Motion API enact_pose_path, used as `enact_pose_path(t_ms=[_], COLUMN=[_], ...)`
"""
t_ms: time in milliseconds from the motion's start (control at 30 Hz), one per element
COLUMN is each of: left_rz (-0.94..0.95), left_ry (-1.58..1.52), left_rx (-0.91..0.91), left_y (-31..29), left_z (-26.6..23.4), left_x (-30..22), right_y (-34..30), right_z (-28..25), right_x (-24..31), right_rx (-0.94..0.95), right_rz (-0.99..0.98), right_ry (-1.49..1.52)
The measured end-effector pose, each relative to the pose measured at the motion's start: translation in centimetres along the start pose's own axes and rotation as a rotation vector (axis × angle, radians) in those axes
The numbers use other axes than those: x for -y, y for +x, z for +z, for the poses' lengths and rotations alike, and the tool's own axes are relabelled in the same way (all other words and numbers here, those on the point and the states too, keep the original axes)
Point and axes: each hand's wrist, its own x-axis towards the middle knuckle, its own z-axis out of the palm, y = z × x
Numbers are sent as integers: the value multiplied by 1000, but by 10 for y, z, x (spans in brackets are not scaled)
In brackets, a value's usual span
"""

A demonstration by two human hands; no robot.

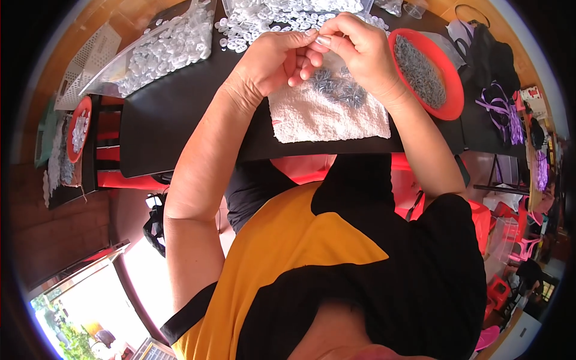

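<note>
My left hand (270,60) and my right hand (354,45) meet fingertip to fingertip above a white towel (327,114) on a black table (174,114). Between the fingertips sits a small clear plastic piece (316,37), pinched by both hands. A heap of small grey metal rings (339,87) lies on the towel just below the hands. A red bowl (453,90) full of the same grey rings stands right of my right wrist. Loose clear plastic pieces (258,21) are spread on the table behind the hands.
A clear bag of plastic pieces (162,48) lies at the back left. A white perforated tray (87,60) and a red dish with white pieces (78,129) sit further left. Purple ribbons (501,111) and black bags (489,60) lie at the right.
</note>
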Motion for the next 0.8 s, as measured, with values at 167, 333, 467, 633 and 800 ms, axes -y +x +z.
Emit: enact_pose_path(t_ms=[167,333,467,633,800], left_rz=[48,63,99,102,105], left_ry=[-40,51,5,120,145], left_rx=[31,-190,-214,-230,-240], left_y=[8,3,6,7,5], left_z=[-16,-5,-11,-6,-5], left_x=[8,6,10,11,11], right_y=[-1,-12,-20,-22,-21], right_z=[-12,-38,-36,-34,-38], right_x=[4,-19,-22,-33,-26], right_rx=[65,214,333,341,309], right_rz=[-33,55,8,7,-4], right_ry=[35,-394,-536,-568,-571])
